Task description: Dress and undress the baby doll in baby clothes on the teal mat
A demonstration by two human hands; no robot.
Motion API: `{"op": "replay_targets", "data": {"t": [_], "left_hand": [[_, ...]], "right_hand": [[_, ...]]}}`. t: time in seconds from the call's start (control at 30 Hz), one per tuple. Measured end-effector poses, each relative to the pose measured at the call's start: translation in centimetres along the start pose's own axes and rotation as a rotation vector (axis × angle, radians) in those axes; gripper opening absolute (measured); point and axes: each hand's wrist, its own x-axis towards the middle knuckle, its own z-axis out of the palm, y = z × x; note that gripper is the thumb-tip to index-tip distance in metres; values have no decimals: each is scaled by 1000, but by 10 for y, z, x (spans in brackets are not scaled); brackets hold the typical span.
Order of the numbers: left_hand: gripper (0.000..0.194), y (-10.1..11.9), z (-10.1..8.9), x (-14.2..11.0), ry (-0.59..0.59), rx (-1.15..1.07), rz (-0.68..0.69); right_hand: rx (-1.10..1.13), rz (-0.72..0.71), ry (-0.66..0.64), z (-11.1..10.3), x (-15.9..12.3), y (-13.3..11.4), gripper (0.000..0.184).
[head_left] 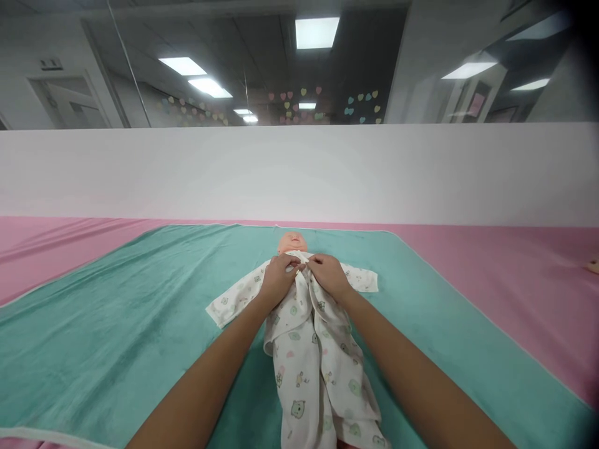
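A baby doll [292,241] lies on its back with its head away from me. It wears a white baby shirt [289,310] printed with small animals, sleeves spread to both sides, and matching trousers [299,380]. My left hand [281,274] pinches the shirt's front near the neckline. Close beside it, my right hand [329,273] grips the other front edge, just below the doll's chin. The fingertips of both hands nearly meet at the front opening. What fastening lies between them is too small to make out.
Under the doll is a teal blanket [140,324] with a pale edge, spread over a pink sheet [528,280]. A low white wall [299,174] runs along the back, with glass [262,62] above it. Part of another hand [593,266] shows at the far right edge.
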Motion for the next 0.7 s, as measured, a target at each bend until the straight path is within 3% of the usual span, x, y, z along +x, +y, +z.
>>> {"op": "replay_targets", "data": {"t": [0.2,0.37,0.7], "left_hand": [[19,1,-3,-1,6,-199,-83],[21,3,-6,-4,-20,-360,-202],[19,7,-5,-4,-12,-220,-99]], "right_hand": [[223,69,-95,1,1,8,20],[282,40,-76,4,0,6,20],[364,49,-90,6,-1,5,22]]}}
